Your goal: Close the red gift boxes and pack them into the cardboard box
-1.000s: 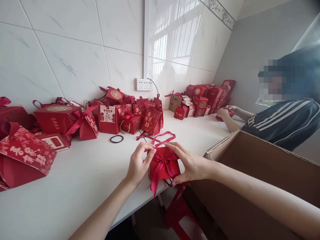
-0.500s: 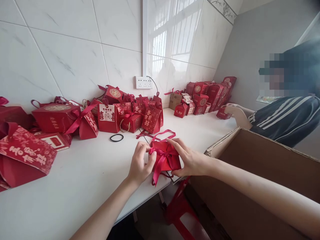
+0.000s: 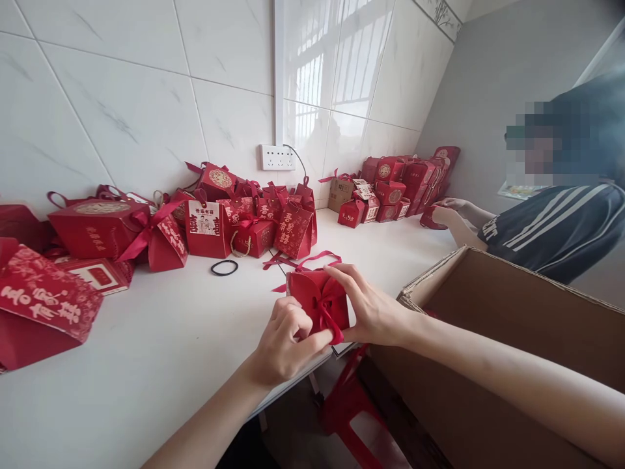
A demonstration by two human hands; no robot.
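The white tabletop (image 3: 146,352) lies beside an open cardboard carton (image 3: 527,326); the right hand (image 3: 375,309), thumb and fingers spread, clasps and the left hand (image 3: 286,345), curled, touches a red gift box (image 3: 303,288) at the front edge; the left thumb (image 3: 317,342) meets its satin ribbon (image 3: 327,312), whether pinching cannot be told.

The white table (image 3: 146,339) carries clustered red boxes (image 3: 295,231) and a black ring (image 3: 224,274).

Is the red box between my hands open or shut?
The red box looks shut: its flaps lie folded over the top, with red ribbon gathered across them.
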